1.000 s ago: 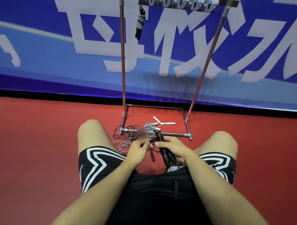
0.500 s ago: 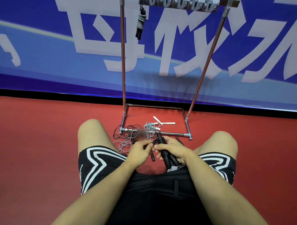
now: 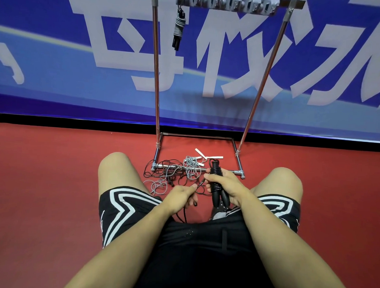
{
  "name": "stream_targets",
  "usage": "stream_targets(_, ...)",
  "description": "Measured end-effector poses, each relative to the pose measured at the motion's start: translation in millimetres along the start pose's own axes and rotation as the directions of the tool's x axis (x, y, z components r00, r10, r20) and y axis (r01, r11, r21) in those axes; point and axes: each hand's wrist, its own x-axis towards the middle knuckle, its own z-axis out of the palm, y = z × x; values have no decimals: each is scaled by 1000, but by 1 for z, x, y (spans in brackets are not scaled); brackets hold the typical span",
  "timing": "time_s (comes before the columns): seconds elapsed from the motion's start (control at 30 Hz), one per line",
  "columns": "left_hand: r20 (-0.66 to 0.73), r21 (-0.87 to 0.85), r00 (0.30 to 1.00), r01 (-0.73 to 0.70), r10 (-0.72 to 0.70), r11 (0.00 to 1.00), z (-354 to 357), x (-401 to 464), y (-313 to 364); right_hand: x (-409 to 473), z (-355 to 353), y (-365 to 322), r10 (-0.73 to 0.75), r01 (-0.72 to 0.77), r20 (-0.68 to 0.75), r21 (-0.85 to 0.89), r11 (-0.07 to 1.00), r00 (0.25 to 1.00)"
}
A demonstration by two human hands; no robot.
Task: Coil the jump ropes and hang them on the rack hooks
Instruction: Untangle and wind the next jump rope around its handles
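Jump-rope handles [image 3: 216,188], two smooth black tapered rods, lay side by side in the right hand [image 3: 223,185], its grip wrapped tight round them, long axis pointing away toward the rack [image 3: 157,78]. The left hand [image 3: 179,197], just beside them, pinched the thin black cord [image 3: 183,214]. One coiled rope [image 3: 178,29] hung from the rack's hooks [image 3: 226,3]; tangled grey and black ropes [image 3: 173,173] lay at its base.

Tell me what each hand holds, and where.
The right hand grips the black handles around their middle. The left hand pinches the thin black cord.
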Motion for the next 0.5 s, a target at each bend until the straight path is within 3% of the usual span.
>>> stream_targets(0.17,-152,-230,987,-93,59,969,-3,-2,3,4,-1,3,-14,13,-39,-17,1000,999)
stream_targets(0.37,-286,-38,943,-186,168,982,-5,-1,4,5,0,5,-54,48,-41,-122,991,998)
stream_targets(0.5,-303,54,932,-192,199,980,-5,-1,3,5,-1,6,-76,59,-87,-191,980,993)
